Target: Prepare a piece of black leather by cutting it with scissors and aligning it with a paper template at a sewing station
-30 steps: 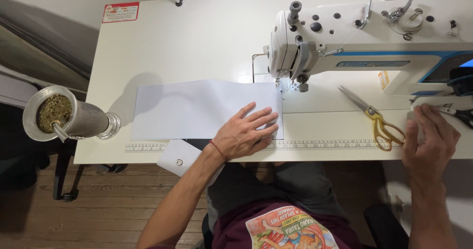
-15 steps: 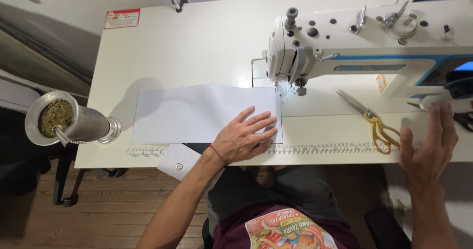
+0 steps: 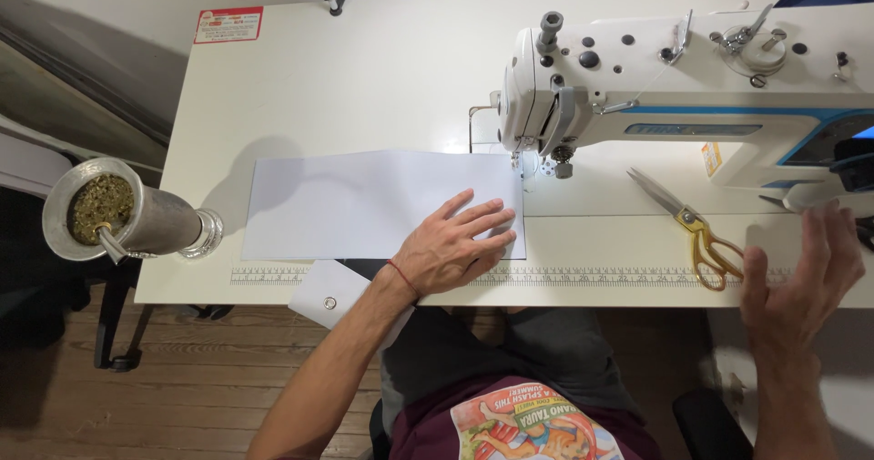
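— Where did that flat white rectangular sheet of fabric [image 3: 364, 203] lie?

— Near the front edge of the cream counter [image 3: 382, 78], its right end under the needle of the white sewing machine [image 3: 674, 105]. The left hand [image 3: 455, 251] pressed flat on it, fingers spread.

— How would it handle?

— Light, limp and slippery, I judged; best held flat-palmed. The right hand [image 3: 801, 278] hovered open, holding nothing, beside the gold-handled scissors [image 3: 692, 228].

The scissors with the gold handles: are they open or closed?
Closed. The scissors lie flat on the sewing table, both blades together in one point, the loops side by side. The right hand hovers nearby, not touching.
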